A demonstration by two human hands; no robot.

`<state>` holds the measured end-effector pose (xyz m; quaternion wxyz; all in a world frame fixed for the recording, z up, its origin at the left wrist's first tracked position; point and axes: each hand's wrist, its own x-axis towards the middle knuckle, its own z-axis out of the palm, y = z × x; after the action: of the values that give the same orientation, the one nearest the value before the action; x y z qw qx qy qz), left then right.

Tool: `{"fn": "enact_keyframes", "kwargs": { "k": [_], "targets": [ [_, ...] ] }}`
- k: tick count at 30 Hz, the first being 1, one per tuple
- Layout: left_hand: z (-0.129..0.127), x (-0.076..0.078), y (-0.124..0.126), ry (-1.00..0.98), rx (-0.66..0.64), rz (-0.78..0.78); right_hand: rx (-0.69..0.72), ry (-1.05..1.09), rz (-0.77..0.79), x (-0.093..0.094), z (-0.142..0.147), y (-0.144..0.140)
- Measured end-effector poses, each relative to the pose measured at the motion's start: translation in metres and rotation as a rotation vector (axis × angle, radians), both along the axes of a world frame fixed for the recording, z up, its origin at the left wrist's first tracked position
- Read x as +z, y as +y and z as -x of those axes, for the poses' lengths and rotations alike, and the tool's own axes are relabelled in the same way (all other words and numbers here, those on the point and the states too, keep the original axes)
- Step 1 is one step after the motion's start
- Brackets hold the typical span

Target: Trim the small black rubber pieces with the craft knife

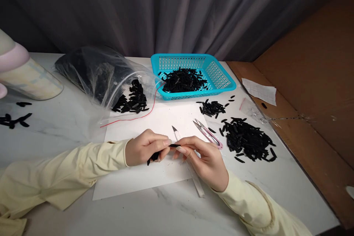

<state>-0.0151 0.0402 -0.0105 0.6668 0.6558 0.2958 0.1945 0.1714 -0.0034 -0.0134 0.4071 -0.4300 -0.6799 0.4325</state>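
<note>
One black piece (174,145) was caught at both ends!
Left hand (145,150) pinched one tip, clutching extra pieces (154,158) below; right hand (207,163) pinched the other.

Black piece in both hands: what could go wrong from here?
The thin black piece pinched between left hand and right hand might slip from the grip. Extra pieces in the left hand's curl could drop. The knife, lying beneath the right hand with its point bare, may nick a finger.
</note>
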Motion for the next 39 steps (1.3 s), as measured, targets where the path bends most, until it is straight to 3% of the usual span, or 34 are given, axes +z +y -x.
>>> {"fn": "enact_keyframes", "kwargs": {
  "k": [14,25,28,31,35,37,39],
  "targets": [
    [-0.001,0.002,-0.001,-0.023,0.024,0.004,-0.018,-0.005,-0.05,0.001,-0.001,-0.001],
    [-0.003,0.001,-0.002,-0.014,0.057,0.027,-0.057,-0.118,-0.229,0.001,0.0,0.0],
    [-0.004,-0.003,0.001,-0.069,0.078,0.135,-0.068,-0.212,-0.363,0.005,-0.005,0.005],
    [-0.007,-0.007,0.007,-0.155,0.072,0.399,-0.199,-0.361,-0.546,0.018,-0.017,0.031],
    [-0.008,-0.01,0.015,-0.233,0.045,0.615,-0.431,-0.522,-0.701,0.05,-0.032,0.097],
    [-0.008,-0.011,0.018,-0.226,0.023,0.667,-0.395,-0.641,-0.657,0.068,-0.032,0.121],
    [-0.008,-0.012,0.019,-0.214,0.006,0.695,-0.333,-0.76,-0.64,0.083,-0.024,0.125]
  ]
}}
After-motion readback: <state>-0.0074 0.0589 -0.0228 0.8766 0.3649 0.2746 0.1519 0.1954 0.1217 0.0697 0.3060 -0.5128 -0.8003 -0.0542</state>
